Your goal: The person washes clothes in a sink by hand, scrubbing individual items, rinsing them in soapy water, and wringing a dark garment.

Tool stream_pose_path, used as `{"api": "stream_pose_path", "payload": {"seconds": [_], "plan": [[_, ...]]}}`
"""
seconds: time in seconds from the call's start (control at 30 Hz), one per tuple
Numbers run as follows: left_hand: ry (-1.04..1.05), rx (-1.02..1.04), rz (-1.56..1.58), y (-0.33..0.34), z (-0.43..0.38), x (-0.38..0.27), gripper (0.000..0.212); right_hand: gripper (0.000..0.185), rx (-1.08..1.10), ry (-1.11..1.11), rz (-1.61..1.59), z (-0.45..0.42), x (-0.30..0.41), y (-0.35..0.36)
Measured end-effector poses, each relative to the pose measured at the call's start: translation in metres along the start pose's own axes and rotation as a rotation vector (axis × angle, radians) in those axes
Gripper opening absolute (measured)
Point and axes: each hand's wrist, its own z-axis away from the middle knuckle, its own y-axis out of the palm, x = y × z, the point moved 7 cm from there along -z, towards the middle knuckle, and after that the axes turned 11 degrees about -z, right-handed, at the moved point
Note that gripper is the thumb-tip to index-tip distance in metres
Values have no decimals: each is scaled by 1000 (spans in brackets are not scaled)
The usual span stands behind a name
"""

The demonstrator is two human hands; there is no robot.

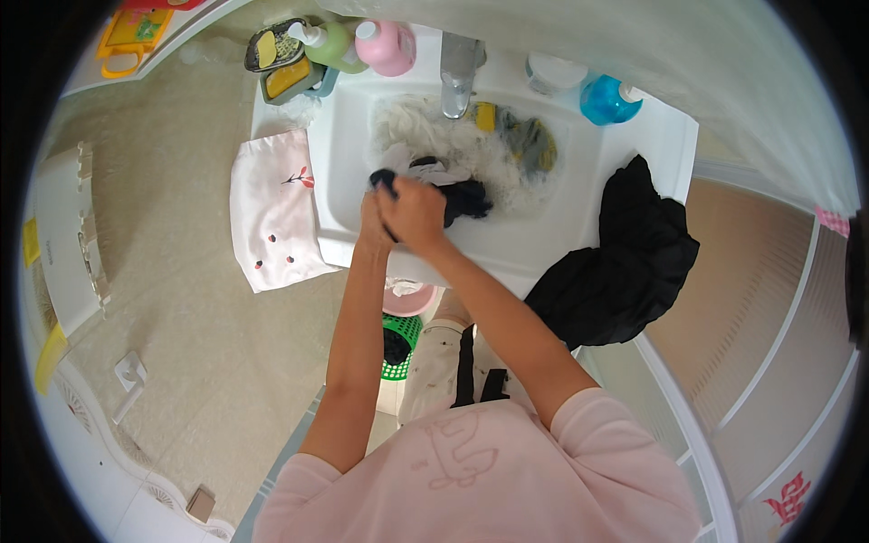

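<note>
Over the near left part of a white washbasin (343, 183), my right hand (417, 214) grips a dark, wet cloth (467, 202). My left hand (372, 216) is pressed against the right one and is also closed on the cloth; its fingers are mostly hidden. The dark cloth trails right into the basin. Just beyond it lies a white and black cloth piece (434, 171); whether the two are joined I cannot tell. Soapy water covers a soaking white cloth (414, 125) and a grey and yellow cloth (533, 146) under the metal faucet (456, 75).
Pink (390, 51) and green bottles (339, 47) stand beside soap dishes (285, 78) at the back left. A blue bottle (604, 102) is back right. White printed fabric (278, 217) hangs over the left rim, black fabric (624, 271) over the right. Below stands a green basket (406, 332).
</note>
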Motion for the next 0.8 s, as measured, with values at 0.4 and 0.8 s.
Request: {"api": "stream_pose_path", "payload": {"seconds": [0.4, 0.8], "plan": [[342, -339, -1847, 99, -3, -61, 104, 58, -71, 108, 475, -48, -76, -67], [567, -311, -1823, 60, -70, 13, 76, 59, 118, -203, 590, -62, -137, -10]]}}
